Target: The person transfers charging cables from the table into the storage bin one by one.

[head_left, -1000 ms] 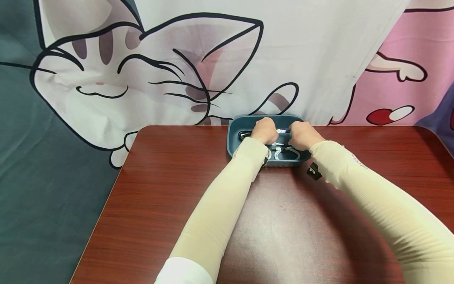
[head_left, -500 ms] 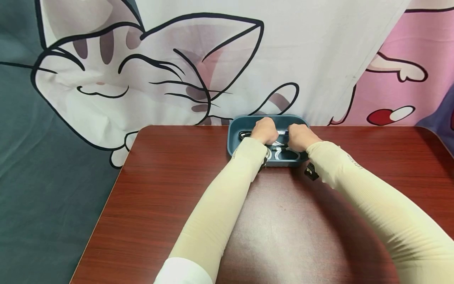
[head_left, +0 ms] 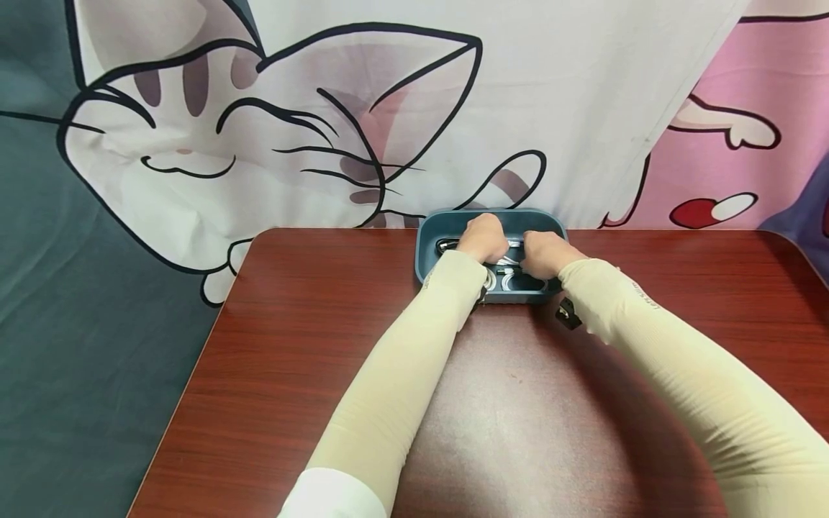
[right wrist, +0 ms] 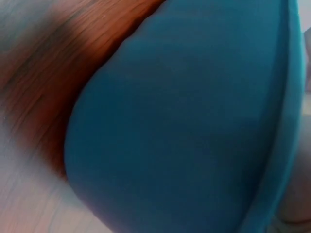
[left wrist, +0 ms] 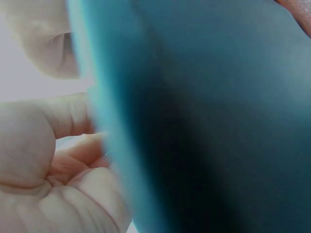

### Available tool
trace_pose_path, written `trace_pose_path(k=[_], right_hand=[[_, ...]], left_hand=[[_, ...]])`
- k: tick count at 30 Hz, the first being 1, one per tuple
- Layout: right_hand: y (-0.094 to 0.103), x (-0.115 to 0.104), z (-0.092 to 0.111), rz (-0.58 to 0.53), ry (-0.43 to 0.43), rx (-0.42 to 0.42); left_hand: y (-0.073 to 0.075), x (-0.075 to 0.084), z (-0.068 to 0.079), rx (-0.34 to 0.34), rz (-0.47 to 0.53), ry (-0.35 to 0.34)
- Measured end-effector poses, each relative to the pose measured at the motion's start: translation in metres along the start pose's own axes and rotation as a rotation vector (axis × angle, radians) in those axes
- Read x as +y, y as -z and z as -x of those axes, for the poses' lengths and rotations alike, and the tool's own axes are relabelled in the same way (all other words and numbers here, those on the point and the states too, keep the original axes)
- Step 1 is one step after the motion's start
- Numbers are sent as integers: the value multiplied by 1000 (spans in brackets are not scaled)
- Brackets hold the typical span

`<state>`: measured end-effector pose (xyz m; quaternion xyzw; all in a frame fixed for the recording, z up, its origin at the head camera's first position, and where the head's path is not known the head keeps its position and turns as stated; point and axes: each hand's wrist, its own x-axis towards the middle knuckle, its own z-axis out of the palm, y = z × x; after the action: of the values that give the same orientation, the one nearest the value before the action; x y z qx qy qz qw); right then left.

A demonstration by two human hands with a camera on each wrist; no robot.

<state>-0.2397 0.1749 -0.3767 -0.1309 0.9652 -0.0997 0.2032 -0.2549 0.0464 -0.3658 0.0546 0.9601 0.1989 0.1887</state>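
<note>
Near the table's back edge stands a blue-green tray (head_left: pixel 424 255) holding several coiled cables. My left hand (head_left: pixel 484 237) reaches down into its middle. In the left wrist view, the curled fingers (left wrist: pixel 73 114) of that hand show behind the tray wall (left wrist: pixel 194 107), their tips partly hidden. My right hand (head_left: pixel 547 253) is bent down inside the tray's right side, over part of a white cable coil (head_left: pixel 506 280). The tray's outer wall (right wrist: pixel 175 126) hides most of it in the right wrist view. Whether either hand pinches a cable is hidden.
A black cable (head_left: pixel 445 245) lies in the tray's left part. More pale cable (head_left: pixel 514 243) shows between the hands. The tray rests on a reddish-brown wooden table (head_left: pixel 311 309), with a printed cat curtain (head_left: pixel 583 93) hanging right behind it.
My right hand has shifted slightly left and toward me inside the tray, and now covers more of the white coil. My left hand stays in the same place.
</note>
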Motion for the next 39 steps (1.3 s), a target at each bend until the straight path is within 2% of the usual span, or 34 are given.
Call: trace_pose_path(k=[11, 17, 20, 24, 29, 35, 39], right_hand=[[0, -4, 2, 10, -2, -26], [2, -5, 3, 17, 11, -23], [3, -6, 5, 9, 18, -6], [3, -7, 12, -21, 49, 63], [3, -9, 26, -87, 89, 174], [3, -12, 41, -98, 105, 264], [2, -16, 48, -124, 100, 320]], left_hand=[[3, -7, 3, -12, 6, -79], [5, -6, 3, 5, -32, -102], [7, -7, 4, 19, -15, -114], [13, -9, 8, 30, 16, -164], [24, -9, 19, 55, -14, -231], [35, -7, 36, 66, 40, -178], [39, -10, 48, 110, 66, -193]])
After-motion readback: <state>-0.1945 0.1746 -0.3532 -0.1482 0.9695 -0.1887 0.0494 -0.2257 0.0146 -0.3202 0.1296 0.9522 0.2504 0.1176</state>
